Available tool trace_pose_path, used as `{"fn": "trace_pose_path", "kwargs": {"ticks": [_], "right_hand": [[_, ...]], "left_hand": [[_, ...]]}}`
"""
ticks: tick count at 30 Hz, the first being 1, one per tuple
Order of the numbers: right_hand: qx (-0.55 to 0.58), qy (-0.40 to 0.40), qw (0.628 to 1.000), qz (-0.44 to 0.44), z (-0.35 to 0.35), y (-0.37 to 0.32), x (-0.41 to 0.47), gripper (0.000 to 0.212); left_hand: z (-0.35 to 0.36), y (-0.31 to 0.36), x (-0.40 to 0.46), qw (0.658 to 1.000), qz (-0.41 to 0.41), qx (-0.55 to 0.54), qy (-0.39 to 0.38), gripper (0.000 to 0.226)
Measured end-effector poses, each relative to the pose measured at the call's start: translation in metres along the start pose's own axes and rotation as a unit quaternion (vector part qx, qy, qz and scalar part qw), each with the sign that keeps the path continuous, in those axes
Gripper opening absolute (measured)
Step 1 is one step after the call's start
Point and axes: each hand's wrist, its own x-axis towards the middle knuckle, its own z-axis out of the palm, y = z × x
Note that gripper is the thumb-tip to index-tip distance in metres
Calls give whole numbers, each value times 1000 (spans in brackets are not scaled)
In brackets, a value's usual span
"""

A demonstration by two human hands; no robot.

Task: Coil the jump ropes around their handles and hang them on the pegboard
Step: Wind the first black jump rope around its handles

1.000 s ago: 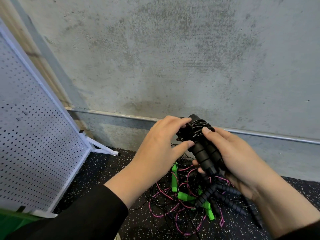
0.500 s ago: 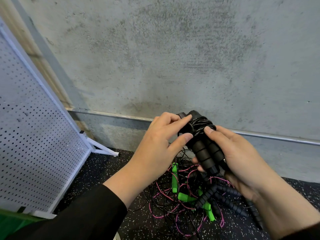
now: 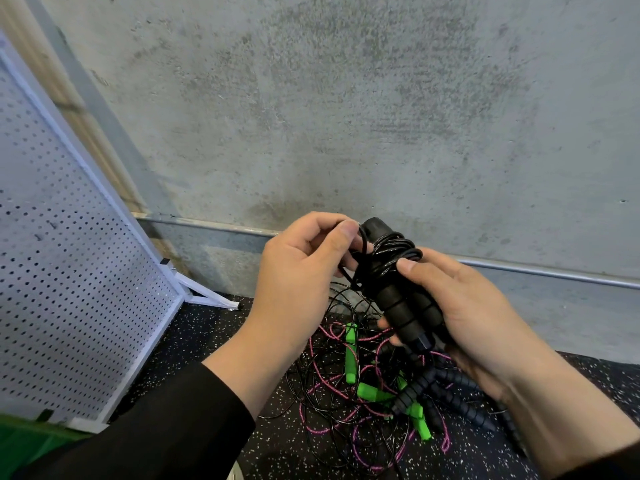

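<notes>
At the far left the white pegboard [image 3: 65, 271] stood tilted on its white frame, with one foot on the dark speckled floor [image 3: 207, 341] close to the grey concrete wall [image 3: 346, 116]. Next to it, in a black sleeve [image 3: 166, 431], the left hand [image 3: 298, 282] was raised in front of the wall; its fingers were curled and its thumb and forefinger pinched a loop of the thin black rope [image 3: 362, 247], just beside the top of the handles. In the middle, the two black handles [image 3: 405, 306] were held together side by side, tilted with their upper ends toward the wall, and several turns of the same rope were wound around their upper part. Below them, on the floor, lay a tangled pile of other jump ropes [image 3: 363, 393]: green handles, black ribbed handles, pink cords and black cords, all crossing each other. At the right, the right hand [image 3: 467, 317] gripped the two black handles from the side, with the thumb pressed on the wound rope and the fingers curled under the lower part.
</notes>
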Motion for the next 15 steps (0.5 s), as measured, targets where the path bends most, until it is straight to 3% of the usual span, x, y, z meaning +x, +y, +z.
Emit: {"fn": "trace_pose_path", "kwargs": {"ticks": [6, 11, 15], "right_hand": [[6, 1, 1000, -6, 1, 1, 2, 18], [-21, 22, 998, -52, 6, 3, 4, 25], [-31, 28, 996, -73, 4, 3, 3, 25]], "left_hand": [[2, -1, 0, 1000, 10, -27, -7, 14], [5, -6, -4, 998, 19, 56, -26, 23], [5, -9, -5, 985, 10, 155, -81, 56]]}}
